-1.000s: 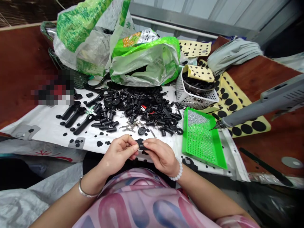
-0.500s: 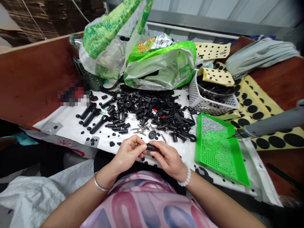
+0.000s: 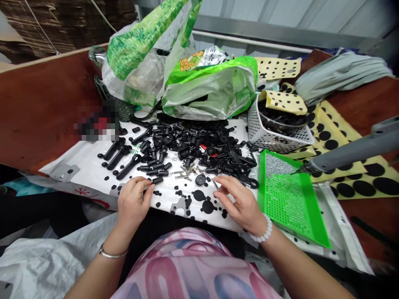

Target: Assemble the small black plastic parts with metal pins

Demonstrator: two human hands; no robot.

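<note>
Parting since earlier: hands no longer meet over one part. Left hand (image 3: 132,201) half curled, fingertips at small black plastic peg (image 3: 157,180) on white counter sheet (image 3: 87,162); grip unclear. Right hand (image 3: 241,203) open, empty, near thin silver metal pin (image 3: 215,183).

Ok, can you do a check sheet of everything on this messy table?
Surface: brown table under a white sheet speckled with black dots.
Job's things: pile of black plastic parts; small black peg.
Clutter: green tray, white basket, green bags, yellow dotted sheets, grey tool.
Grips: left hand touches the peg; right hand open, holding nothing.
Cables: nothing seen.
Surroundings: cardboard stack behind; grey cloth.
</note>
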